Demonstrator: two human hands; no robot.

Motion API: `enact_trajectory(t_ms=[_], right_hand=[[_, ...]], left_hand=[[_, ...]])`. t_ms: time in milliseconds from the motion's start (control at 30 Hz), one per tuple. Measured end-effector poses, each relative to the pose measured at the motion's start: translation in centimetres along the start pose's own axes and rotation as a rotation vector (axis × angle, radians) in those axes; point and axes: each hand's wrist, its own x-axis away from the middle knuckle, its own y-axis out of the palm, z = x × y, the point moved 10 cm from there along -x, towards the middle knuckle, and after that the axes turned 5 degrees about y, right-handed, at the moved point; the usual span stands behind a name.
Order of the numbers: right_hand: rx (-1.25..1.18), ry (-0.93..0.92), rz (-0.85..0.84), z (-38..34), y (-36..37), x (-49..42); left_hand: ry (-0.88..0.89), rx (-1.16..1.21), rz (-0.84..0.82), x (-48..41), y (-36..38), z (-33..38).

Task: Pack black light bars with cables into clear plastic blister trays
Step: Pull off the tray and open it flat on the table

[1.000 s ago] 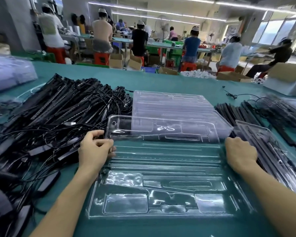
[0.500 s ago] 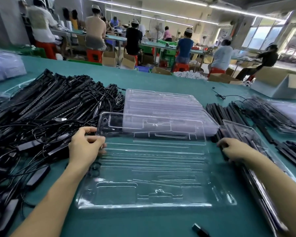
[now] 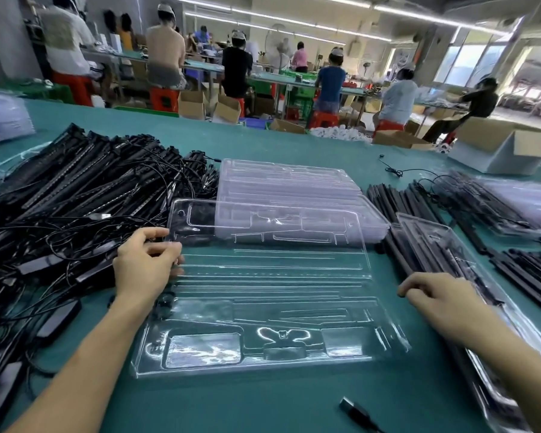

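— What's clamped?
— The left grip (image 3: 147, 264) pinches the left rim of one clear moulded plastic blister tray (image 3: 272, 307) on the teal desk (image 3: 263, 407). The right grip (image 3: 434, 292) lies loose, clamping nothing.
— Around them?
— Left of the left grip, heaped black light bars with cables (image 3: 75, 195), too many to count. Just beside the right grip, one bar-filled clear tray (image 3: 444, 245).

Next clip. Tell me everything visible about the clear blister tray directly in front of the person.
The blister tray is a thin, glossy, see-through plastic sheet, rectangular with rounded corners, moulded with long narrow channels across its middle and boxy pockets at both ends. It is empty and lies on the green table, its far end overlapping a stack of like trays. The left hand pinches its left edge; the right hand rests apart from it.
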Motion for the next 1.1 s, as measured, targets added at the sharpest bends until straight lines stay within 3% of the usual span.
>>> enact_trajectory(t_ms=[167, 333, 400, 467, 533, 667, 833, 1100], right_hand=[[-0.076, -0.266, 0.395, -5.2, -2.7, 5.1], [-0.103, -0.662, 0.333, -13.2, 0.7, 7.9], [-0.066, -0.792, 0.408, -16.3, 1.2, 9.4], [-0.05, -0.893, 0.424, -19.1, 2.4, 10.5], [-0.046, -0.962, 0.337, -21.5, 4.7, 10.8], [-0.043, -0.933, 0.1, -24.9, 9.3, 9.0], [0.061, -0.808, -0.018, -25.8, 12.6, 5.5], [0.075, -0.606, -0.204, -15.4, 11.2, 2.1]], left_hand=[[0.029, -0.039, 0.025, 0.1, 0.5, 0.5], [0.034, -0.051, 0.018, 0.2, 1.1, 0.8], [0.035, -0.025, 0.0, 0.1, 1.2, 0.6], [0.047, -0.031, -0.075, 0.0, 1.7, 0.5], [0.064, -0.057, -0.205, 0.3, 2.8, 0.3], [0.048, -0.064, -0.385, 1.3, 4.3, 0.0], [0.034, 0.001, -0.375, 1.2, 3.7, 0.0], [-0.018, 0.117, -0.32, 0.6, 3.1, -0.6]])
